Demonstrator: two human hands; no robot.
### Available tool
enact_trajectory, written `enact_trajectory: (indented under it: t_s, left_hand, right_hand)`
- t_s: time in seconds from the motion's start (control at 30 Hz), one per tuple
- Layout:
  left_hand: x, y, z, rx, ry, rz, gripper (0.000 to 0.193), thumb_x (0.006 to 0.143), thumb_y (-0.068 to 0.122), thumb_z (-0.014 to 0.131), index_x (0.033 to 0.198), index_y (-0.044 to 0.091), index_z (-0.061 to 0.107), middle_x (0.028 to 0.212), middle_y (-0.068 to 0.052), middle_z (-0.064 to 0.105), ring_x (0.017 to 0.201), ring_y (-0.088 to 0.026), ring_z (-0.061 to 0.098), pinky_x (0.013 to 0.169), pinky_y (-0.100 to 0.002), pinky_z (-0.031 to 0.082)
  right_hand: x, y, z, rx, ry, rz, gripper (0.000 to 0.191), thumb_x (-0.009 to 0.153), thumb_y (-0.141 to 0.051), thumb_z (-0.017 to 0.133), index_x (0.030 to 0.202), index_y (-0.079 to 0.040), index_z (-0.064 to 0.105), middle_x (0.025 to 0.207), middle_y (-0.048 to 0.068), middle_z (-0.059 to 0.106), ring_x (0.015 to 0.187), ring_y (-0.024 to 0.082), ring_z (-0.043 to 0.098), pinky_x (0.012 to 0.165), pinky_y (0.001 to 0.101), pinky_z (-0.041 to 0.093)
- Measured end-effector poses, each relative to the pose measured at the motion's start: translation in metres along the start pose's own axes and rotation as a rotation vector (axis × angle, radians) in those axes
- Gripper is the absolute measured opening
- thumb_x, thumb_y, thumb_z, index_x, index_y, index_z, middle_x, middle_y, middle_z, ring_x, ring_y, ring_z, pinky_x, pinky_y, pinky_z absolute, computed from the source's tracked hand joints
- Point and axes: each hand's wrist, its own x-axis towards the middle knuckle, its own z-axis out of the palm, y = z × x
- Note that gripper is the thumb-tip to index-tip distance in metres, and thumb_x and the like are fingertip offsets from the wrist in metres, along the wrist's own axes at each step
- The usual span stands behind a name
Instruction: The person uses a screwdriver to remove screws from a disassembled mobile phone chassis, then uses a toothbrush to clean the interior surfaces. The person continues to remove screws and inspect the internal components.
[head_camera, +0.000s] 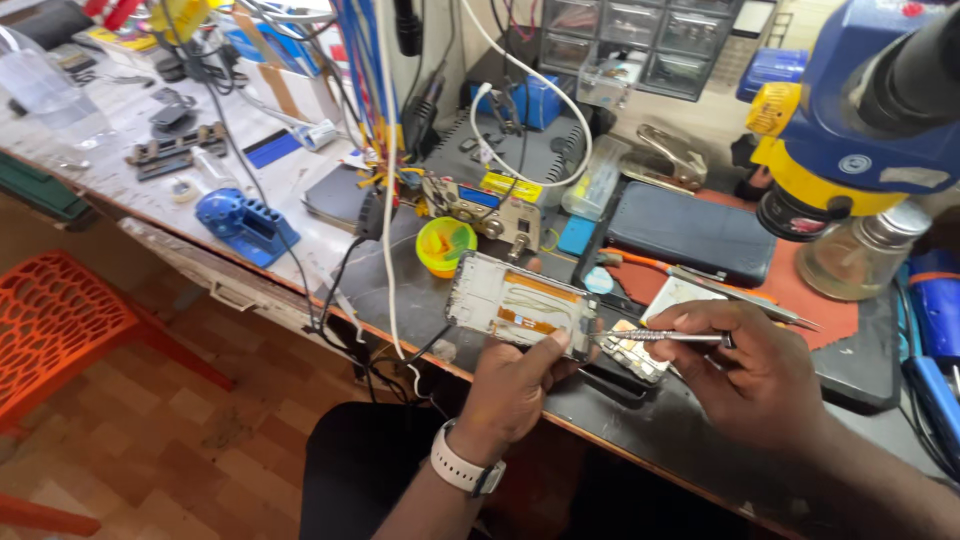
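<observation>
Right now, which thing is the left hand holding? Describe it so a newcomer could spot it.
Start at the dark mat on the workbench's near edge. Above it, the left hand holds an opened phone frame, facing the right hand's metal tool. Unlike the closed black phone behind, it shows a pale inside with orange flex strips.

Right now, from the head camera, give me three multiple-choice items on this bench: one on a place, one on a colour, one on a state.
1. Where is the small bowl?
A. on the floor
B. on the bench behind the phone frame
C. on the chair

2. What colour is that chair?
A. orange
B. green
C. white

3. What does the right hand hold?
A. nothing
B. a cable
C. a metal tool

Answers:
1 B, it stands on the dark mat just beyond the frame that the left hand holds.
2 A, its lattice seat is orange.
3 C, the fingers pinch the tool, its tip at the frame's edge.
</observation>
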Motion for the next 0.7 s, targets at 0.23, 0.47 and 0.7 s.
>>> enact_trajectory:
  t_s: [0.23, 0.47, 0.7]
  left_hand:
    - [0.002, -0.009, 0.000, -0.013, 0.054, 0.091, 0.077, 0.098, -0.002, 0.055, 0.165, 0.018, 0.020, 0.130, -0.012, 0.062, 0.110, -0.021, 0.067, 0.092, -0.038, 0.059]
    - [-0.001, -0.006, -0.002, -0.022, 0.055, 0.085, 0.070, 0.098, 0.000, 0.055, 0.160, 0.017, 0.027, 0.125, -0.012, 0.064, 0.107, -0.020, 0.068, 0.092, -0.037, 0.058]
    - [0.000, -0.012, -0.007, -0.068, 0.041, 0.118, 0.059, 0.100, 0.003, 0.055, 0.155, 0.009, 0.035, 0.129, -0.013, 0.063, 0.112, -0.022, 0.066, 0.098, -0.041, 0.058]
  right_hand:
    - [-0.007, -0.014, 0.008, -0.187, -0.003, -0.155, 0.030, 0.088, -0.002, 0.073, 0.111, -0.007, 0.054, 0.107, 0.008, 0.076, 0.096, 0.016, 0.078, 0.078, 0.0272, 0.063]
    - [-0.001, -0.026, 0.020, -0.226, -0.026, -0.201, 0.027, 0.088, -0.002, 0.073, 0.107, -0.007, 0.055, 0.105, 0.008, 0.076, 0.098, 0.019, 0.078, 0.081, 0.0302, 0.063]
    - [0.002, -0.040, 0.019, -0.296, -0.107, -0.245, 0.019, 0.087, -0.002, 0.071, 0.103, -0.007, 0.062, 0.107, 0.009, 0.075, 0.097, 0.021, 0.078, 0.081, 0.0300, 0.061]
